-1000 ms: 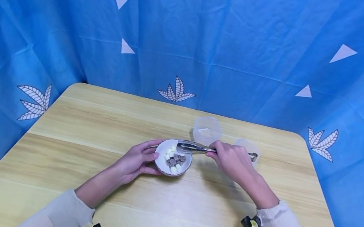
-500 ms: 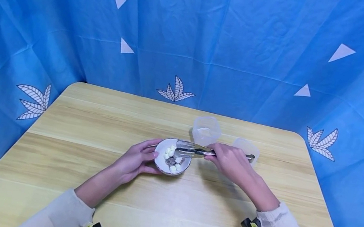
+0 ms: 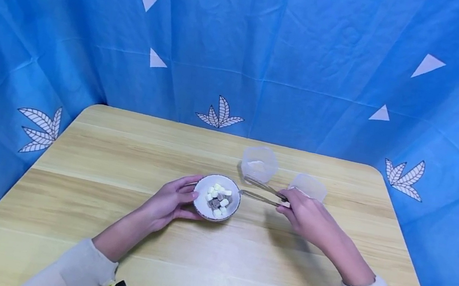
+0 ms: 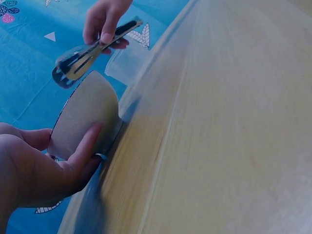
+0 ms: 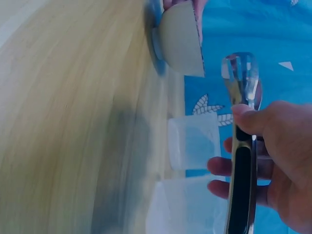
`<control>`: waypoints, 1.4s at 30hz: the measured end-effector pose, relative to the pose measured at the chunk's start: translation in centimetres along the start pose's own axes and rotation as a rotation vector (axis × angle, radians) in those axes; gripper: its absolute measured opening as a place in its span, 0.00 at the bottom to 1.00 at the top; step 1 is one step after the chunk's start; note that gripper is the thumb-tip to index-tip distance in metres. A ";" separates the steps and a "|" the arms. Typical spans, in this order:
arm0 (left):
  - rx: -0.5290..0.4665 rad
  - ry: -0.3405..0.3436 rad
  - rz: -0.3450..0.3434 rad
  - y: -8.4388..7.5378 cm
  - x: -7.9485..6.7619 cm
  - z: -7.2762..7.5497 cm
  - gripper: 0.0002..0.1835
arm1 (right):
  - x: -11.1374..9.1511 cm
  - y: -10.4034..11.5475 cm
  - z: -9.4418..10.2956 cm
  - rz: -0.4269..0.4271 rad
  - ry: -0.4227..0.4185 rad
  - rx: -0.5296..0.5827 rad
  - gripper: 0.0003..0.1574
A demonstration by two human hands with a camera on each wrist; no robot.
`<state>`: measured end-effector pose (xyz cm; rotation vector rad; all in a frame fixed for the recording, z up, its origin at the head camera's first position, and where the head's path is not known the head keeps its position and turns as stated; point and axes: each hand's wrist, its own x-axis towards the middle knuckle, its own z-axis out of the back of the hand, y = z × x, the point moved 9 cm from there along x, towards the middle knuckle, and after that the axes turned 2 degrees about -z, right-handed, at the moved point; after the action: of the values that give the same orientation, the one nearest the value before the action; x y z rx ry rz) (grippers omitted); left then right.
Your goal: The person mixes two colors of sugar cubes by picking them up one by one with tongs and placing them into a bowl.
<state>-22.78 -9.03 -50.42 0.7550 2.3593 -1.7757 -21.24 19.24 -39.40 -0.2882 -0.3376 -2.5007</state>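
A white bowl (image 3: 232, 210) with a dark rim holds several white marshmallows (image 3: 224, 203) and brown cubes (image 3: 215, 204). My left hand (image 3: 167, 202) grips its left side, thumb at the rim and fingers along the outer wall, as the left wrist view shows. Metal tongs (image 5: 242, 80) with dark handle grips are in my right hand (image 3: 308, 219), pinched between thumb and fingers. The arms of the tongs are spread, their tips beside the bowl's right rim, with nothing between them.
Two clear plastic containers stand behind the tongs: one (image 3: 259, 162) beyond the bowl, the other (image 3: 310, 186) just past my right hand. The wooden table (image 3: 129, 141) ends at a blue curtain (image 3: 317, 51).
The tongs have moved from over the bowl to its right side, and their arms have spread. A marshmallow now lies at the bowl's upper right. My left hand and the bowl stay put.
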 end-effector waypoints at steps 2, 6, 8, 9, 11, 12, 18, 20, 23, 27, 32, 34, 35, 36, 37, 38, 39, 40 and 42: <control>0.004 -0.002 0.000 0.0 0.0 0.1 0.32 | -0.5 -0.3 0.3 -0.009 -0.006 -0.002 0.19; -0.001 -0.006 0.005 0.0 0.0 0.1 0.32 | -1.5 -0.6 0.5 0.010 -0.027 -0.009 0.19; -0.004 -0.004 0.005 0.0 0.0 0.0 0.32 | -1.9 -0.8 0.5 0.021 -0.040 -0.013 0.19; -0.006 -0.005 0.007 0.0 0.0 0.0 0.32 | -2.1 -0.9 0.4 0.027 -0.044 -0.015 0.19; -0.002 0.001 0.003 0.0 0.0 0.1 0.32 | -2.5 -1.1 0.4 0.028 -0.046 -0.026 0.19; 0.000 0.003 0.002 0.0 0.0 0.1 0.32 | -2.7 -1.2 0.4 0.026 -0.046 -0.038 0.19; 0.007 -0.005 0.005 0.0 0.1 0.1 0.32 | -4.0 -2.0 -0.1 -0.018 0.014 -0.053 0.19; 0.010 -0.005 0.004 0.0 0.1 0.1 0.32 | -4.4 -2.3 -0.4 -0.032 0.035 -0.042 0.18; 0.015 -0.001 -0.001 0.0 0.1 0.2 0.32 | -5.0 -2.5 -0.8 -0.037 0.062 -0.035 0.17; 0.023 0.000 -0.003 -0.1 0.1 0.2 0.32 | -5.5 -3.0 -1.6 -0.056 0.111 -0.030 0.15; 0.026 -0.004 0.001 -0.1 0.1 0.2 0.32 | -5.8 -3.8 -2.4 -0.115 0.169 -0.011 0.12; 0.025 -0.001 0.003 -0.1 0.1 0.1 0.32 | -6.0 -4.0 -2.6 -0.133 0.181 -0.004 0.12; 0.023 -0.002 0.005 0.0 0.1 0.1 0.32 | -6.0 -4.0 -2.7 -0.139 0.186 -0.003 0.12; 0.020 -0.006 0.007 0.0 0.1 0.2 0.32 | -6.1 -4.1 -2.7 -0.142 0.187 -0.002 0.12; 0.016 -0.012 0.009 0.0 0.2 0.2 0.32 | -6.1 -4.1 -2.8 -0.145 0.188 -0.003 0.13; 0.019 -0.008 0.006 0.0 0.2 0.2 0.32 | -6.1 -4.2 -2.8 -0.144 0.188 -0.003 0.13; 0.019 -0.011 0.006 0.0 0.2 0.2 0.32 | -6.1 -4.2 -2.9 -0.144 0.190 -0.003 0.12; 0.018 -0.015 0.008 0.0 0.2 0.3 0.31 | -6.2 -4.2 -2.9 -0.147 0.192 -0.004 0.12; 0.017 -0.015 0.009 0.0 0.2 0.3 0.31 | -6.3 -4.3 -3.0 -0.150 0.195 -0.002 0.12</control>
<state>-23.03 -9.22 -50.64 0.7497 2.3308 -1.7936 -19.11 25.09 -44.74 -0.0190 -0.2860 -2.6495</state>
